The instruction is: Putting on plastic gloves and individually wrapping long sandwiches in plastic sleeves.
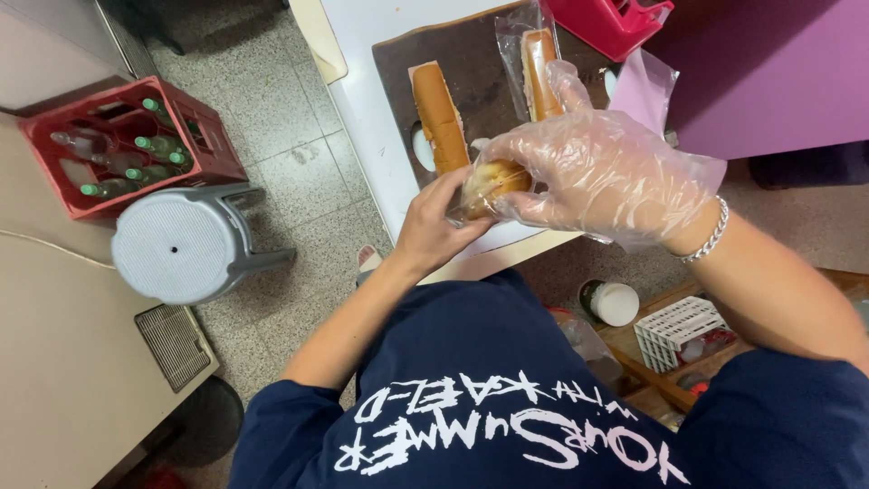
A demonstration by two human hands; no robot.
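My right hand (593, 172), in a loose clear plastic glove, and my bare left hand (433, 226) together grip a golden bread roll (496, 179) partly inside a clear bag, above the near edge of a dark wooden cutting board (480, 86). On the board lies a long bread roll (439, 116) to the left. Another long roll in a clear plastic bag (539, 68) lies to the right, just beyond my right fingers.
The board rests on a white table (362, 81). A red basket (611, 23) and a pink plastic bag (641, 91) sit at the far right. On the floor: a red crate of bottles (118, 145), a grey stool (186, 244). A white-lidded jar (611, 302) and white basket (683, 328) sit below.
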